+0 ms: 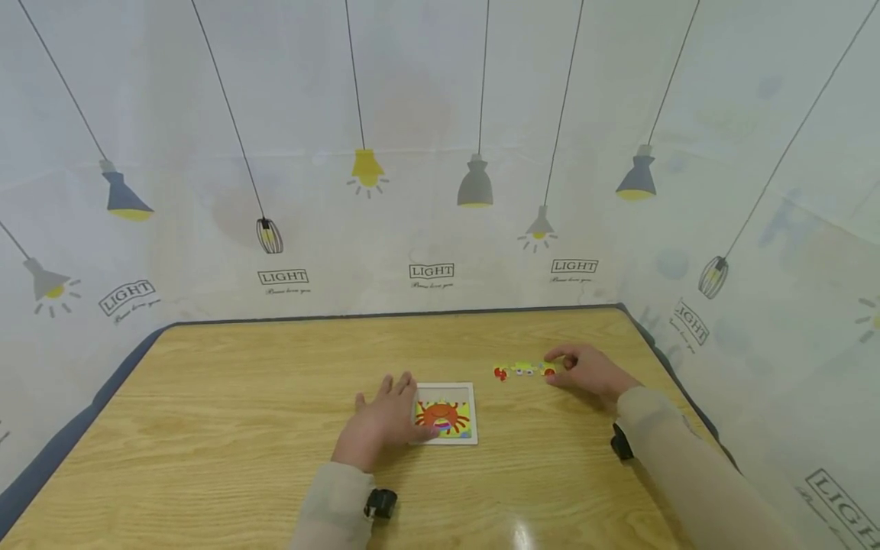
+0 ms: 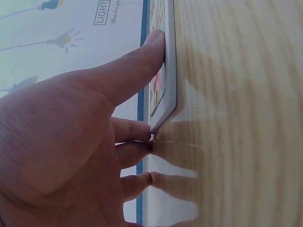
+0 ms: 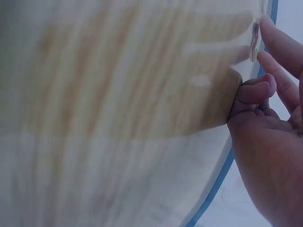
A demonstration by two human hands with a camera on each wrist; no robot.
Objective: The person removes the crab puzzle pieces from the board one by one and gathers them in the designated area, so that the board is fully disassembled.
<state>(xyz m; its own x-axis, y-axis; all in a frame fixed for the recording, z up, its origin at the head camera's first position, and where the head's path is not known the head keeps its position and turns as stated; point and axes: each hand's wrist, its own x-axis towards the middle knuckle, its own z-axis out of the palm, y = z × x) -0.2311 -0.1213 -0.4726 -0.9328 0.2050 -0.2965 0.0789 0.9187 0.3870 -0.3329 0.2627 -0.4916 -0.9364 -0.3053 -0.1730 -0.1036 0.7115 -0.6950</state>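
Observation:
A white-framed puzzle board (image 1: 474, 416) lies flat on the table, showing a red crab on yellow. My left hand (image 1: 385, 418) rests at its left side. That hand's thumb (image 2: 154, 47) presses down over the frame's edge while the other fingers touch the tabletop, spread and fairly straight. Up and to the right, a short row of puzzle pieces (image 1: 525, 370) lies on the wood. My right hand (image 1: 584, 372) pinches the rightmost puzzle piece (image 1: 548, 369) between thumb and index finger. Its remaining fingers (image 3: 255, 92) are curled in against the table.
The wooden table (image 1: 227, 428) has a dark blue edge along the back and sides. A pale wall covering (image 1: 412, 214) printed with hanging lamps stands close behind it. Black wrist cameras (image 1: 381, 503) sit on both cuffs.

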